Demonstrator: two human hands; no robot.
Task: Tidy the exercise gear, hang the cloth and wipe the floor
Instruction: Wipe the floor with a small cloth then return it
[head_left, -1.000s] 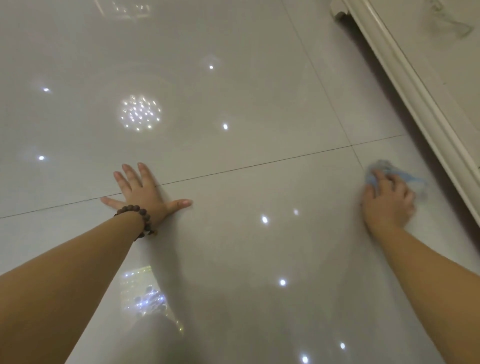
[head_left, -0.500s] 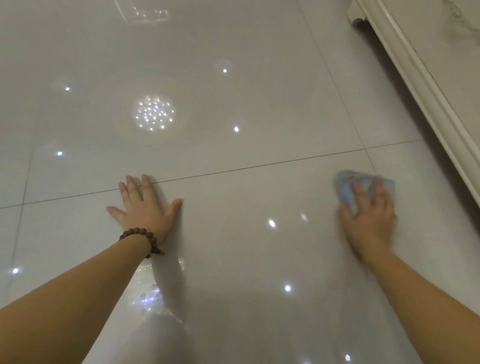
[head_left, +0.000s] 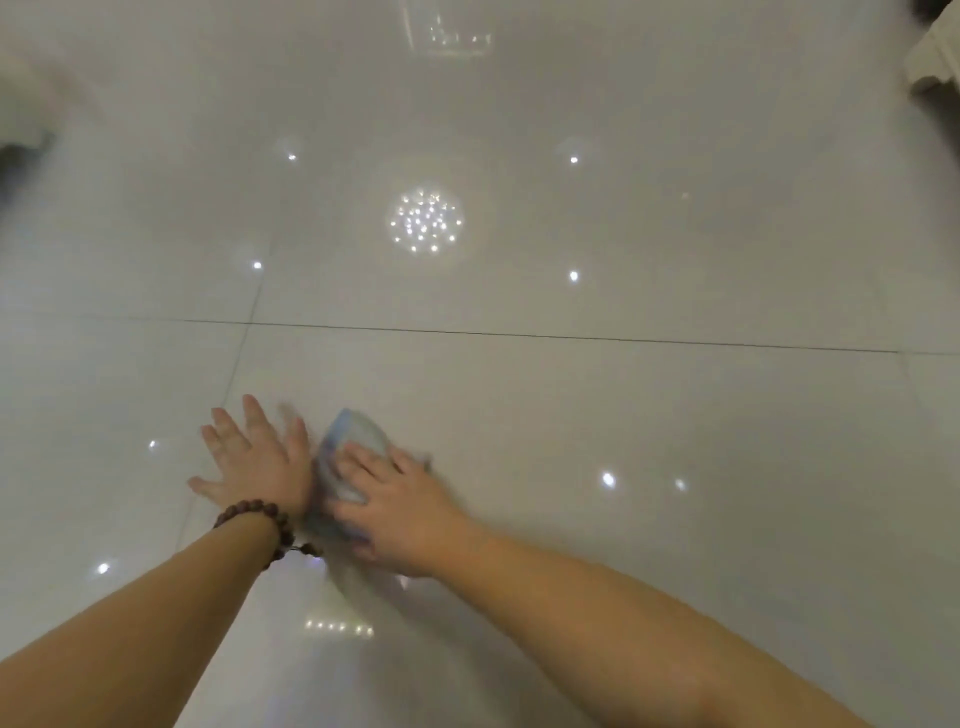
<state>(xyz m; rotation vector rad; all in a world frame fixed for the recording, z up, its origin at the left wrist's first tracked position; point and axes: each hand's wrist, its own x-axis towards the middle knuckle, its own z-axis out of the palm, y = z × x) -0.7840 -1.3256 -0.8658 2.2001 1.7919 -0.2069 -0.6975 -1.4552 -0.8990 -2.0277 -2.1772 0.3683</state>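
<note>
While wiping, keep right hand (head_left: 402, 512) flat on blue cloth (head_left: 349, 447), fingers straight, pressing it to floor (head_left: 597, 415). Cloth touching left hand (head_left: 254, 462), splayed flat and empty; sweep away from it.

The glossy pale tiled floor (head_left: 623, 415), crossed by thin grout lines, carries a crumpled light blue cloth (head_left: 349, 457) pressed flat under the hands.
</note>
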